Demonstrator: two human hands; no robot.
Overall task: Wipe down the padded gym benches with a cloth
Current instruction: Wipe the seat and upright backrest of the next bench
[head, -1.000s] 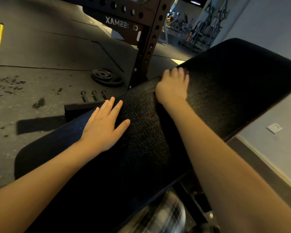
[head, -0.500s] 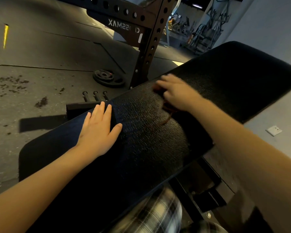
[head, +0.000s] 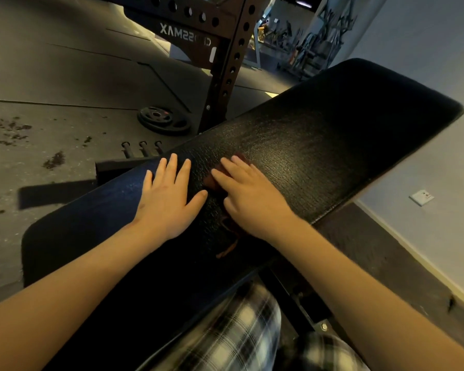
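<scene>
Cloth (head: 211, 182), reddish-brown, lies on the black padded surface (head: 319, 145) under the right hand (head: 252, 199), whose grip is released: flat fingers press it down rather than clutch it, likely to spread pressure for the wipe, and a loose tail trails toward the wrist. Left hand (head: 166, 202), grip also released, rests palm-down just beside, probably as a brace. Beyond the surface stands a perforated rack (head: 233, 62) with mirrored lettering that seems to read CROSSMAX, partly shadowed, and a weight plate (head: 164, 120) lies on the floor

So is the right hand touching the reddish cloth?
Touching. The head view shows the right hand lying flat on the cloth, with cloth edges poking out beside the fingers and below the wrist.
</scene>
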